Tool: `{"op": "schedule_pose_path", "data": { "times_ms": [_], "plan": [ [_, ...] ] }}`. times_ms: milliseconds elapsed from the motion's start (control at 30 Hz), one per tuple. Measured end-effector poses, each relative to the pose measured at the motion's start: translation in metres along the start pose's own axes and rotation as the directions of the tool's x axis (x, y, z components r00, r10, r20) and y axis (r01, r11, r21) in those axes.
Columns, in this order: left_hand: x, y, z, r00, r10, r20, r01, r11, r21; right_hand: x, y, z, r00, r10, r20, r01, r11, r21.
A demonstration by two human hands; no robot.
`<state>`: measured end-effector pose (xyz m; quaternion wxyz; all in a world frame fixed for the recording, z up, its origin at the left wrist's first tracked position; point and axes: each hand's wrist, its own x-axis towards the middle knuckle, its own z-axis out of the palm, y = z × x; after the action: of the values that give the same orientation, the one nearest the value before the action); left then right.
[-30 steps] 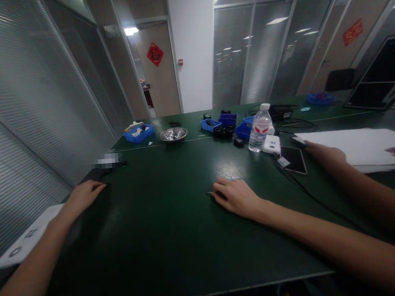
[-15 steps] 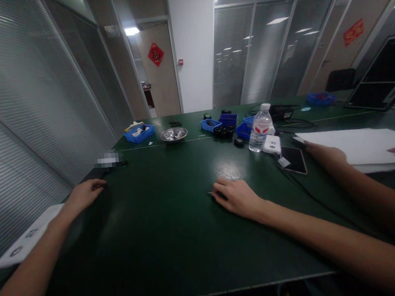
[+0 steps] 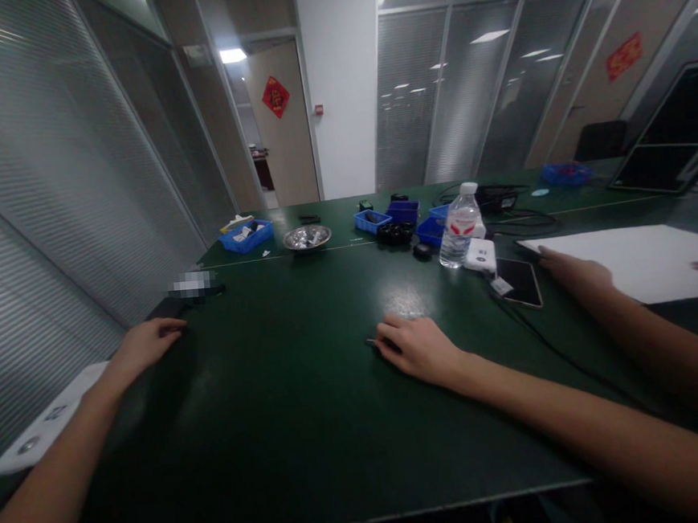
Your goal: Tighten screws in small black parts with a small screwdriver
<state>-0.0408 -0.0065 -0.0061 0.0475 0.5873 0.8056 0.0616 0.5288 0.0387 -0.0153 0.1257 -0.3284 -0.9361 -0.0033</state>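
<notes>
a slim object (image 3: 371, 341) juts from the right hand (image 3: 420, 350), past its fingertips.

Dim Indoors, Screened on Two Sides

Glass partitions (image 3: 483, 82) backed with horizontal blinds span the far side, and a similar glass wall (image 3: 56, 155) runs along the left. A white pillar (image 3: 339, 61) carries a small red box (image 3: 318, 110). Beside it, a pale door (image 3: 292, 149) with a red diamond sign (image 3: 276, 97) stands ajar. At right, another red sign (image 3: 624, 56) hangs above a dark chair (image 3: 601, 141), beyond the green tabletop (image 3: 277, 428). Light reflections (image 3: 489, 37) streak the panes.
</notes>
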Motion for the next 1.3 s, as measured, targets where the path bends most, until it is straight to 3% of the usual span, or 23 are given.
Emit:
{"op": "schedule_pose_path", "data": {
  "times_ms": [467,700,933,1300],
  "plan": [
    [0.004,-0.016,-0.001,0.996,0.011,0.093,-0.001,0.994,-0.111,-0.001,-0.001,0.0,1.0,0.002,0.001,-0.002,1.0,0.015],
    [0.005,-0.018,-0.002,0.997,-0.016,0.07,0.021,0.997,-0.075,0.0,0.001,0.003,1.0,0.001,0.004,-0.001,1.0,0.006],
    [0.005,-0.017,0.004,0.999,-0.026,-0.042,0.024,0.998,-0.052,0.0,0.0,0.001,1.0,-0.002,0.015,0.002,1.0,-0.004],
    [0.01,-0.021,0.006,0.999,-0.046,-0.009,0.045,0.994,-0.097,0.0,0.0,0.001,1.0,0.003,0.01,-0.003,1.0,0.003]
  ]
}}
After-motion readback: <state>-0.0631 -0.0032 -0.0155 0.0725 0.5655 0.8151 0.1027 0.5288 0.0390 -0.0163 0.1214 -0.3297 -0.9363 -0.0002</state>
